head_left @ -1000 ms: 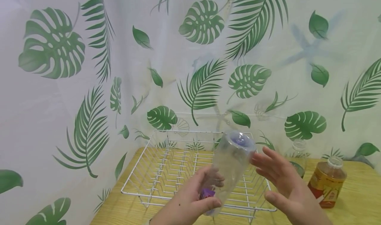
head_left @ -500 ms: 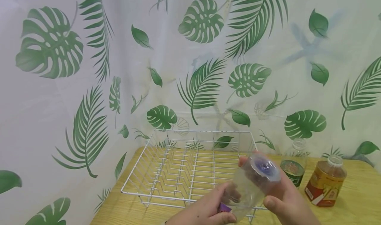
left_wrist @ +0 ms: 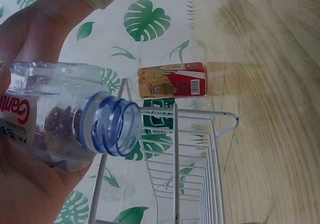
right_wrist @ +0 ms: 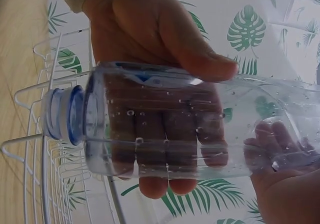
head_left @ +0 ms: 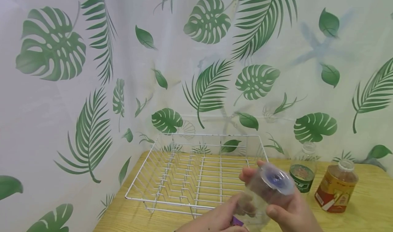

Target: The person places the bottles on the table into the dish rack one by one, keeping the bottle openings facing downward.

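**Clear plastic bottle [head_left: 266,192] gripped by left hand [head_left: 219,215] and right hand [head_left: 296,208]**

At the lower edge of the head view, right of centre, the bottle tilts with its round base turned up toward the camera. The right hand wraps the base end: its fingers [head_left: 249,174] come out past the bottle's left side, and its thumb lies along the near wall. The left hand holds lower down, its fingers curled round behind and showing through the plastic; a purple patch [head_left: 236,221] sits just above its thumb. In the right wrist view, the left fingers lie side by side with thin gaps, two tips passing the bottle's lower edge, while drops [right_wrist: 139,140] dot the wall. The left wrist view shows a blue threaded neck [left_wrist: 114,126] with an open mouth, and red lettering on a label [left_wrist: 16,115] at the left edge.

A white wire dish rack [head_left: 165,203] fills the lower middle of the head view on a wood-grain table [head_left: 368,204]. At lower right stand a clear bottle with a green label [head_left: 302,177] and an orange-and-red labelled bottle [head_left: 336,191], near each other. Leaf-printed sheeting [head_left: 175,54] covers the wall behind.
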### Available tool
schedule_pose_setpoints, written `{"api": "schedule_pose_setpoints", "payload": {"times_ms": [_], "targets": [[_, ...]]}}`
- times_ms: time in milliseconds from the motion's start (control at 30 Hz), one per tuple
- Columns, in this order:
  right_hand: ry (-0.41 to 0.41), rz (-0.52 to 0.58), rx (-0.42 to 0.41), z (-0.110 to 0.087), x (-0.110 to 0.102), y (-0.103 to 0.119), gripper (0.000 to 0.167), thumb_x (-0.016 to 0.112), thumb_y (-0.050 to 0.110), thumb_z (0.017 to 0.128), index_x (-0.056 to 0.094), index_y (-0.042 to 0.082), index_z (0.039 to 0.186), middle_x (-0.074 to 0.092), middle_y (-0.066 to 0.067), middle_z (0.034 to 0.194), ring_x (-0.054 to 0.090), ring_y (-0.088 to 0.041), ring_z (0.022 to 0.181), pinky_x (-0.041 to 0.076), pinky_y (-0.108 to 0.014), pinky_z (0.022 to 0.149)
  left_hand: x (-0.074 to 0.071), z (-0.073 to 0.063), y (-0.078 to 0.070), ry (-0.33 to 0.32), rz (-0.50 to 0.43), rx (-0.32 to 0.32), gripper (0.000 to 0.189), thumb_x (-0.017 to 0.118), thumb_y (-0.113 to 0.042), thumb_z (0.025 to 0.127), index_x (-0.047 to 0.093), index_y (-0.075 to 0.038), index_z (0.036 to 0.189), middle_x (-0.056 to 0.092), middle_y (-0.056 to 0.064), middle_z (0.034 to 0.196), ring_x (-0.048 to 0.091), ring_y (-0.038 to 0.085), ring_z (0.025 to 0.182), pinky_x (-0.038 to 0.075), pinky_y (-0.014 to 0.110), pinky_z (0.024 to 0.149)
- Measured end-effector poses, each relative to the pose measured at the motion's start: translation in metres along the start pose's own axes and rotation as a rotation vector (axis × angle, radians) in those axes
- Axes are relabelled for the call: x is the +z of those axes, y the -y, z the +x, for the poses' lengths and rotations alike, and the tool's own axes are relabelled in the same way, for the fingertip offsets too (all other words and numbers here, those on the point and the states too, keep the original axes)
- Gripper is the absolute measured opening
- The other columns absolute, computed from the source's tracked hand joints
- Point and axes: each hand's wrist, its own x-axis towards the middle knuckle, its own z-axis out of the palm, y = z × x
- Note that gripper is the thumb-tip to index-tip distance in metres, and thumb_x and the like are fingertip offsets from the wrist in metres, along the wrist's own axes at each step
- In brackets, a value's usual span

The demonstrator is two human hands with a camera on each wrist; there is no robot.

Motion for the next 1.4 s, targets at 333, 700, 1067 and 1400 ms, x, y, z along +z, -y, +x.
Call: {"api": "schedule_pose_setpoints", "payload": {"times_ms": [333, 700, 1067, 1400], "targets": [[0.019, 0.074, -0.026, -0.001, -0.002, 0.003, 0.054, 0.044, 0.000, 0.106, 0.024, -0.002, 0.157, 0.048, -0.019, 0.149, 0.047, -0.033, 0.138, 0.042, -0.042, 0.111, -0.001, 0.001, -0.003, 0.004, -0.012, -0.047, 0.059, 0.054, -0.021, 0.104, 0.023, -0.029, 0.154, 0.052, -0.001, 0.143, 0.058, 0.006, 0.119, 0.050, 0.020, 0.093], [-0.038, 0.009, 0.003, 0.001, -0.008, 0.004, 0.055, 0.048, 0.005, 0.106, 0.025, -0.002, 0.156, 0.052, -0.020, 0.146, 0.050, -0.032, 0.135, 0.043, -0.037, 0.110, -0.014, -0.008, -0.009, -0.176, 0.191, -0.179, 0.068, 0.066, -0.044, 0.098, 0.030, -0.036, 0.156, 0.047, -0.014, 0.147, 0.048, 0.008, 0.131, 0.046, 0.033, 0.104], [-0.043, -0.016, 0.055, -0.001, -0.012, 0.006, 0.054, 0.044, 0.007, 0.108, 0.023, 0.002, 0.157, 0.050, -0.019, 0.147, 0.050, -0.032, 0.135, 0.039, -0.034, 0.112, -0.056, -0.053, -0.001, -0.374, 0.576, -0.311, 0.077, 0.052, -0.061, 0.099, 0.020, -0.031, 0.162, 0.030, -0.002, 0.163, 0.032, 0.025, 0.147, 0.035, 0.058, 0.112], [-0.124, -0.052, 0.119, -0.005, -0.016, 0.009, 0.054, 0.045, 0.013, 0.109, 0.025, 0.007, 0.158, 0.052, -0.016, 0.147, 0.051, -0.031, 0.135, 0.040, -0.032, 0.111, -0.116, -0.104, 0.013, -0.577, 0.612, -0.486, 0.079, 0.063, -0.041, 0.100, 0.020, -0.023, 0.163, 0.024, 0.008, 0.166, 0.023, 0.033, 0.150, 0.024, 0.060, 0.117]]}}
